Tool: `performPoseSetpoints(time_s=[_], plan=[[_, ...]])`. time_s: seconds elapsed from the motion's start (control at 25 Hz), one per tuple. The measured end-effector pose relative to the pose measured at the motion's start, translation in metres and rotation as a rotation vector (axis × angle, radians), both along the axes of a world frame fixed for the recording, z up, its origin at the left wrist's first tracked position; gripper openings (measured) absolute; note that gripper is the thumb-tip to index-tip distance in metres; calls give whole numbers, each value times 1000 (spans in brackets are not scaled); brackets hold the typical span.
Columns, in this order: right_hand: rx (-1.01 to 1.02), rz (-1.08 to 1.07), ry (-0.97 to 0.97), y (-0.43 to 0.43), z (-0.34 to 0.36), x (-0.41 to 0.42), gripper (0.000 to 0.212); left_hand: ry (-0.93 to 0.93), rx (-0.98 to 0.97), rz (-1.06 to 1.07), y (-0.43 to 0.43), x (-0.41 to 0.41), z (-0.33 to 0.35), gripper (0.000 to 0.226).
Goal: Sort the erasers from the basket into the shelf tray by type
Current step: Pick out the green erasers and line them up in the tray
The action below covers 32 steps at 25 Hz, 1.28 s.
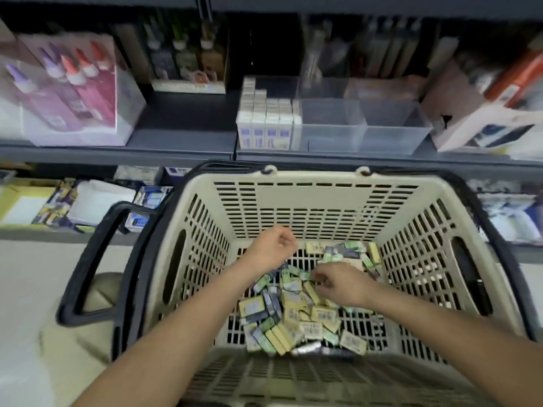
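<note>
A beige slotted basket (pixel 317 198) with black handles fills the lower middle of the view. On its floor lies a heap of small wrapped erasers (pixel 296 312) in yellow, green and dark sleeves. My left hand (pixel 271 248) hovers over the far left of the heap with its fingers curled; what it holds is blurred. My right hand (pixel 342 284) reaches down into the heap, fingertips pinching at a green eraser (pixel 305 276). On the shelf above stands a clear divided tray (pixel 364 136); its left section is packed with white eraser boxes (pixel 269 121).
Glue bottles in a display box (pixel 70 89) stand at the left of the shelf, cartons (pixel 484 113) at the right. A lower shelf with packets (pixel 88 204) runs behind the basket. The basket's black handle (pixel 94 259) juts out to the left.
</note>
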State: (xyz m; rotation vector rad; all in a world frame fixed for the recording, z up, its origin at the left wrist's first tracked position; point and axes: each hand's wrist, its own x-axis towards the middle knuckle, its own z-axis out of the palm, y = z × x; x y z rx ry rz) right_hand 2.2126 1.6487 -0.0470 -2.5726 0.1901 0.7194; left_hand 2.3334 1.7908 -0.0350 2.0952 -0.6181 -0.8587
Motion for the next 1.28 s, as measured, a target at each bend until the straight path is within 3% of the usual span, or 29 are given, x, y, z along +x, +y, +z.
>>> performPoseSetpoints(time_s=[0.08, 0.28, 0.44, 0.56, 0.68, 0.88, 1.0, 1.12, 1.28], plan=[[-45, 17, 32, 8, -16, -2, 32, 53, 171, -94, 10, -3, -16, 13], [-67, 29, 30, 13, -28, -2, 28, -18, 464, -304, 31, -8, -40, 30], [-189, -79, -80, 3, -30, 7, 26, -149, 544, -379, 28, -15, -50, 23], [-303, -9, -21, 3, -34, 14, 23, -61, 388, -198, 25, -11, -51, 12], [-257, -46, -40, 3, -39, 13, 19, 147, 142, 68, 22, -3, -44, 9], [298, -498, -150, 2, -32, 23, 26, 517, -96, 385, 13, -3, -37, 2], [502, -604, -160, 13, -28, 31, 26, 706, -228, 431, 9, -6, -38, 12], [561, -606, -167, 20, -28, 32, 28, 837, -315, 403, 8, -5, -38, 32], [610, -560, -115, 17, -25, 34, 22, 902, -306, 314, 13, -3, -39, 24]])
